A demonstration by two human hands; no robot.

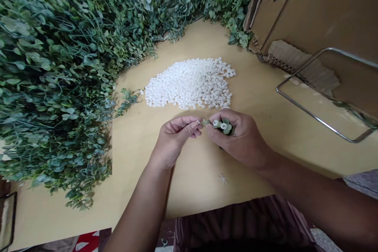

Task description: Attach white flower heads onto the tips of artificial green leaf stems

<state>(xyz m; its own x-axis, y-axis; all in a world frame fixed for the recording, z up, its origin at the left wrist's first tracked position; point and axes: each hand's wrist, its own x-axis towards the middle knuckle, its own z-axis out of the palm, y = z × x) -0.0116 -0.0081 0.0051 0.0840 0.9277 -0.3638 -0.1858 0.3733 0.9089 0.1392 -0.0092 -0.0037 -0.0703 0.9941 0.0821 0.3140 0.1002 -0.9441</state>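
Note:
My right hand (236, 139) is closed around a small artificial green sprig (223, 126) that carries two tiny white flowers. My left hand (174, 138) pinches a tiny white flower piece (198, 122) at the sprig's tip, thumb and forefinger pressed together. Both hands hover over the tan tabletop (265, 98), just in front of a heap of small white flower pieces (190, 82).
A big mass of artificial green foliage (59, 67) covers the left and back of the table. Cardboard boxes (310, 12) stand at the right, with a metal wire frame (321, 122) before them. One loose white star-shaped piece (222, 178) lies near the front edge.

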